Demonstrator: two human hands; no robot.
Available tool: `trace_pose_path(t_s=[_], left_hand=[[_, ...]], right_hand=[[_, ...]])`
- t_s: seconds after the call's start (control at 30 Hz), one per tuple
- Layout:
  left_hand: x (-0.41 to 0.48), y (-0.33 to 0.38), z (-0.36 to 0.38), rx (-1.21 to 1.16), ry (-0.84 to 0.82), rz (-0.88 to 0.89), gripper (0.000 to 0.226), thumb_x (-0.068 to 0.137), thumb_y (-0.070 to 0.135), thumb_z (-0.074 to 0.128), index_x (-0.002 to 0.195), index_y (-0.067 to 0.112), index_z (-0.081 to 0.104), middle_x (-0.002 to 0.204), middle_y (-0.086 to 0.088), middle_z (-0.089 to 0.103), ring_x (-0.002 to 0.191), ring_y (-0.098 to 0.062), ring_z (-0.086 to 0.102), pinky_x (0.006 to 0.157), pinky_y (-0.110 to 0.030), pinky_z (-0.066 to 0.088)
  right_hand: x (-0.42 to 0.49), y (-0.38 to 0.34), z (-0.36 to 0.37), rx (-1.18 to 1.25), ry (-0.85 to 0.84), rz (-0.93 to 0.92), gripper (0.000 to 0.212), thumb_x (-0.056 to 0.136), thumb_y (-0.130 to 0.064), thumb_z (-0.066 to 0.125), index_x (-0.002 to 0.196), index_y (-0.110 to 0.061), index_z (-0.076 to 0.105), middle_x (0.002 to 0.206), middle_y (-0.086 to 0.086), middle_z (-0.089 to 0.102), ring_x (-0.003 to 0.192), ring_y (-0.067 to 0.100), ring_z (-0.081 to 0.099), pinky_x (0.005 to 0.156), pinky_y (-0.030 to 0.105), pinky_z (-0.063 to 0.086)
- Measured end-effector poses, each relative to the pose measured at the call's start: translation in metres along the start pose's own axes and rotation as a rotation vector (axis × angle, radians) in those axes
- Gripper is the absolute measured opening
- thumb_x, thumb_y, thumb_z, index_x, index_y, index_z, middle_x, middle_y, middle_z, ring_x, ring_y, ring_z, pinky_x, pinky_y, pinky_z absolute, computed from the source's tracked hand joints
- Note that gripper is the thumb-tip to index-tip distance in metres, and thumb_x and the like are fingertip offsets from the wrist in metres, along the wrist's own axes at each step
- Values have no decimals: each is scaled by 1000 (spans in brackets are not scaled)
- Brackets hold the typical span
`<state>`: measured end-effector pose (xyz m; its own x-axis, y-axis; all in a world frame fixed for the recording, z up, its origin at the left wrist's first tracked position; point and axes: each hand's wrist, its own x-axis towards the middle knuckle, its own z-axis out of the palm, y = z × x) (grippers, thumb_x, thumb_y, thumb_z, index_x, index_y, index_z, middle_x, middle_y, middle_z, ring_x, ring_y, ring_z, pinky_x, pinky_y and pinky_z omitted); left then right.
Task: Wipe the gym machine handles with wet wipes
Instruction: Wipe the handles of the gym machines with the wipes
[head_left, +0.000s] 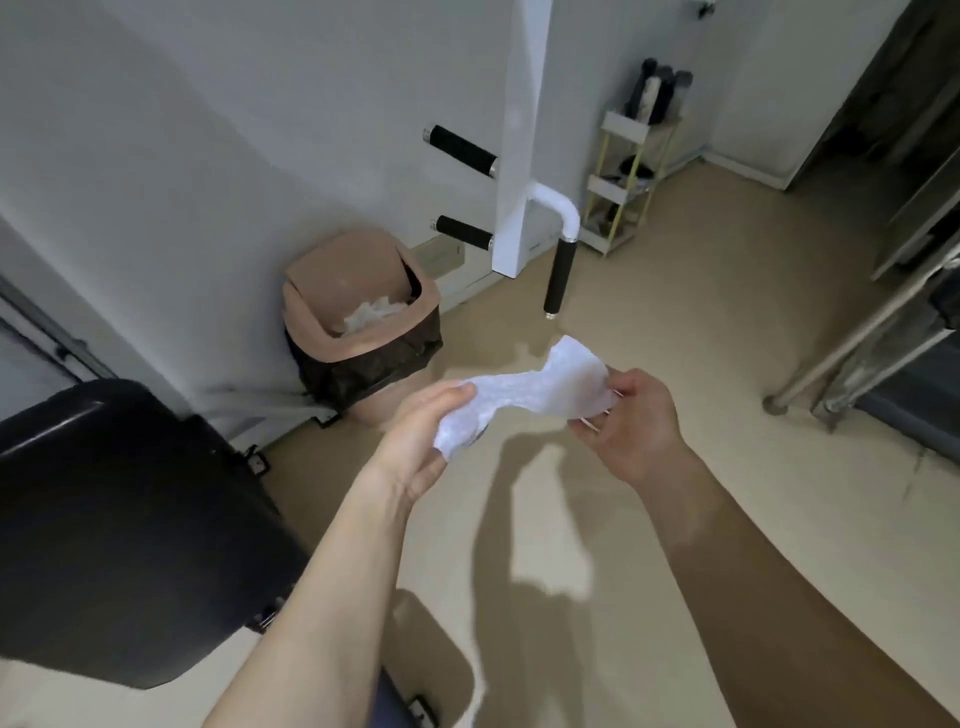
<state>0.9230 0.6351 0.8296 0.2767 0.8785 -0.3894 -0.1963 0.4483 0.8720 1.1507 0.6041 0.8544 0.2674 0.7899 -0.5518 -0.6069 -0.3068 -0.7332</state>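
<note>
A white wet wipe (524, 395) is stretched between both hands above the floor. My left hand (421, 441) pinches its lower left end and my right hand (634, 421) grips its right end. Ahead stands a white machine post (514, 156) with three black foam handles: an upper one (460, 150) and a lower one (464, 232) stick out to the left, and a third (558, 275) hangs down from a curved white tube on the right. Both hands are well short of the handles.
A tan bin (358, 332) with a dark liner holds crumpled wipes, against the wall left of the post. A black padded seat (114, 525) fills the lower left. A small shelf rack (628, 171) stands at the back, and metal frame bars (857, 338) cross the right side.
</note>
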Motion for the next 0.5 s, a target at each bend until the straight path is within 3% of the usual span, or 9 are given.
trace_pose_path(t_s=[0.07, 0.13, 0.2, 0.3, 0.4, 0.5], left_hand=[[31, 6, 25, 35, -40, -6, 33, 96, 23, 65, 121, 4, 70, 104, -17, 74, 92, -27, 69, 83, -35, 51], [55, 14, 42, 74, -85, 17, 30, 99, 20, 62, 121, 1, 68, 98, -13, 73, 81, -21, 69, 66, -27, 54], [89, 22, 58, 85, -103, 21, 27, 99, 17, 62, 119, 0, 68, 94, -10, 73, 75, -16, 70, 59, -24, 55], [142, 36, 72, 86, -215, 31, 24, 95, 14, 66, 115, 1, 68, 98, -12, 71, 79, -17, 70, 64, -25, 57], [191, 50, 84, 139, -312, 23, 30, 86, 11, 68, 114, 3, 68, 101, -12, 70, 85, -19, 70, 69, -27, 58], [233, 57, 93, 252, -253, 4, 35, 78, 6, 74, 112, 3, 69, 96, -10, 71, 84, -20, 69, 69, -28, 56]], right_hand=[[27, -26, -12, -82, -78, 7, 21, 88, -18, 47, 90, -12, 68, 96, 5, 71, 90, 30, 69, 86, 38, 52], [49, -41, -19, -205, -170, 19, 20, 91, -29, 61, 98, -15, 72, 99, 4, 74, 96, 27, 71, 91, 38, 53], [81, -60, -27, -347, -256, 11, 28, 88, -35, 69, 109, -17, 73, 107, 2, 75, 100, 20, 72, 87, 35, 53], [130, -90, -35, -345, -276, -63, 10, 92, -24, 64, 98, -21, 72, 107, 3, 73, 93, 20, 73, 84, 35, 53], [177, -122, -41, -278, -286, -155, 32, 98, -10, 53, 85, -25, 77, 99, 0, 76, 93, 22, 71, 83, 36, 55], [223, -149, -45, -323, -277, -249, 30, 96, -1, 50, 83, -16, 73, 90, -1, 73, 85, 20, 67, 70, 32, 50]])
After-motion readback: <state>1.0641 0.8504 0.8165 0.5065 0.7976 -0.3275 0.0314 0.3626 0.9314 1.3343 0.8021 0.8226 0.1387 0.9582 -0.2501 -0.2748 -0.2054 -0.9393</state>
